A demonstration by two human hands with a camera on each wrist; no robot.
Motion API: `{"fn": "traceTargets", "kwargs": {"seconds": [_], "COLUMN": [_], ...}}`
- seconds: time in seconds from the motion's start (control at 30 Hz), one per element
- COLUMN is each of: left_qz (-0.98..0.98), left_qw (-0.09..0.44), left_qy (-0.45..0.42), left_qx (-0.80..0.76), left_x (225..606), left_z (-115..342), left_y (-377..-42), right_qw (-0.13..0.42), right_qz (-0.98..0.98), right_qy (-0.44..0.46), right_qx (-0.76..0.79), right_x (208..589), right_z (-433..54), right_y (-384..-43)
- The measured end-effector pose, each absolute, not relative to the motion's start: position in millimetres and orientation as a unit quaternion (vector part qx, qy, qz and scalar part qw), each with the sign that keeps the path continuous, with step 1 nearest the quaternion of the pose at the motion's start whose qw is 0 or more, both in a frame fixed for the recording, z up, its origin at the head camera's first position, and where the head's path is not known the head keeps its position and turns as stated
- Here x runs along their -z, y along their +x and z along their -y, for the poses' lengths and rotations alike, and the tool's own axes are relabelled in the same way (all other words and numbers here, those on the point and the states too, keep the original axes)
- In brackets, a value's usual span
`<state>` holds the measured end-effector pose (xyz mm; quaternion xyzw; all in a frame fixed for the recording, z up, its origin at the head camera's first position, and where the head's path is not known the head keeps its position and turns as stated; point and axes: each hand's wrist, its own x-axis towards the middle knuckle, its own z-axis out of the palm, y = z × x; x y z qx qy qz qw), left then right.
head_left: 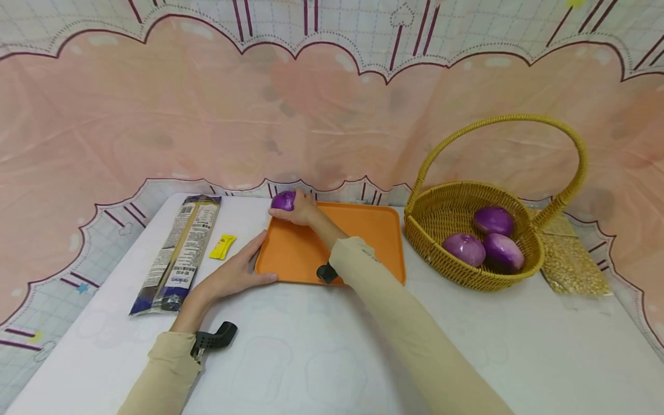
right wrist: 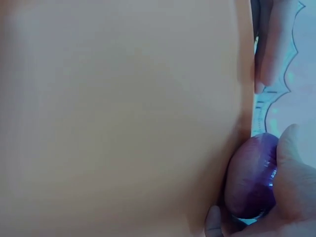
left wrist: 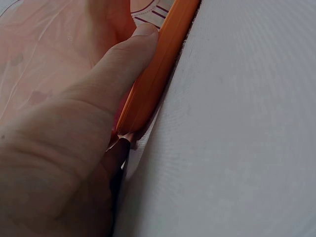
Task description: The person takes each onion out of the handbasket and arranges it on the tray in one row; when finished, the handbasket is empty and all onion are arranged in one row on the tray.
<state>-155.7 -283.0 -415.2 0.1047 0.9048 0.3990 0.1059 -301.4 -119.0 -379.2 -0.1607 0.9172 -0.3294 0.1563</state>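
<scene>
At the far left corner of the orange tray, my right hand holds a shiny red onion. The right wrist view has this onion against the tray's rim, with thumb and fingers curled round it. My left hand spans the tray's near left corner. Its fingers lie fairly straight along the left side, and its thumb rests against the front edge in the left wrist view. Three more red onions lie in a wicker basket right of the tray.
Left of the tray lie a small yellow packet and a long printed food pack. The basket's tall handle arches up. Behind its right side lies a clear bag of pale yellow grains. A patterned cloth hangs behind the table.
</scene>
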Motion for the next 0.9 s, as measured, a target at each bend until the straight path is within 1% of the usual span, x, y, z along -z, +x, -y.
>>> {"fn": "traceTargets", "kwargs": {"seconds": [0.27,0.43,0.53,0.67,0.77,0.9], "left_qz": [-0.902,-0.903,-0.905,-0.905,-0.904,-0.905], "left_qw": [0.107,0.104,0.103,0.102,0.105,0.107], "left_qy": [0.104,0.104,0.105,0.105,0.103,0.101], "left_qx": [-0.404,-0.404,-0.400,-0.400,-0.402,-0.399], "left_x": [415,414,415,415,416,415], "left_z": [283,284,285,285,285,285], "left_y": [-156,-154,-154,-155,-155,-155], "right_qw": [0.130,0.129,0.129,0.116,0.139,0.165], "right_qz": [-0.923,-0.923,-0.919,-0.895,-0.878,-0.873], "right_qy": [-0.148,-0.155,-0.177,-0.235,-0.245,-0.217], "right_qx": [0.331,0.327,0.328,0.361,0.388,0.403], "right_x": [379,378,373,360,349,334], "right_z": [119,118,112,96,79,55], "right_y": [-297,-299,-301,-309,-310,-299]}}
